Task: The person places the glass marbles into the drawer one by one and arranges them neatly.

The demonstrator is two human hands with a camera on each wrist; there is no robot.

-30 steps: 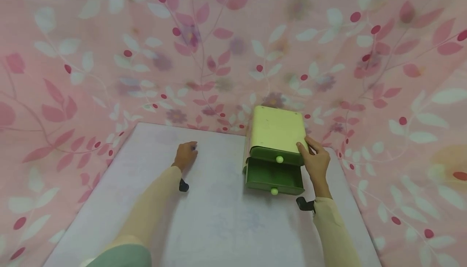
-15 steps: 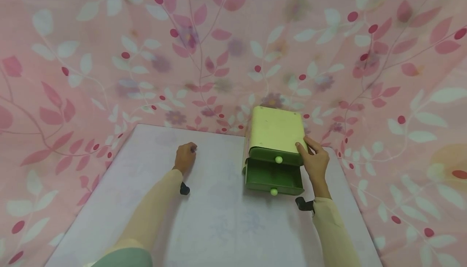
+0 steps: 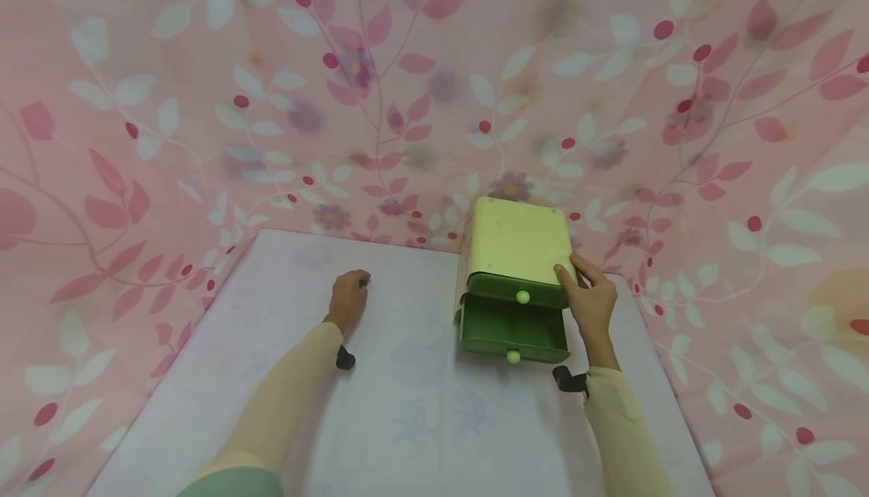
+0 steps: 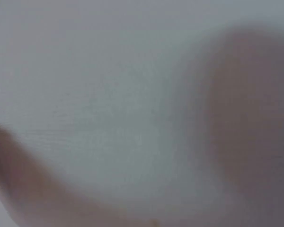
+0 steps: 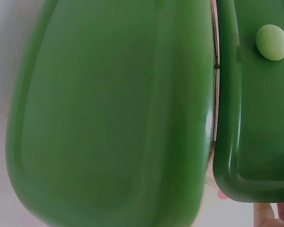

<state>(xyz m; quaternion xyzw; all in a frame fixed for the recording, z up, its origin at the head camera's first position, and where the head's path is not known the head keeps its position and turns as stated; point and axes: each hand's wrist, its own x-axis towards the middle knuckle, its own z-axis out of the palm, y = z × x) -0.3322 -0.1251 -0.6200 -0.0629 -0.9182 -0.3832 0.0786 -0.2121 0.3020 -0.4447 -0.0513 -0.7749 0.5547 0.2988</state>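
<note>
A small drawer box with a pale yellow top [image 3: 517,242] stands at the back right of the table. Its lower green drawer [image 3: 511,329] is pulled out and looks empty; the upper drawer [image 3: 517,290] is closed. In the right wrist view the open drawer [image 5: 109,113] fills the frame beside the upper drawer's knob [image 5: 271,41]. My right hand [image 3: 589,302] grips the box's right front corner, thumb on the top edge. My left hand [image 3: 348,297] rests on the table to the left, fingers curled round a small dark thing [image 3: 364,281]. The left wrist view is a blur.
The table's pale cloth [image 3: 407,406] has faint blue prints. Pink leaf-patterned fabric [image 3: 407,90] hangs close behind and on both sides. The table's back edge [image 3: 353,234] meets it just behind the box.
</note>
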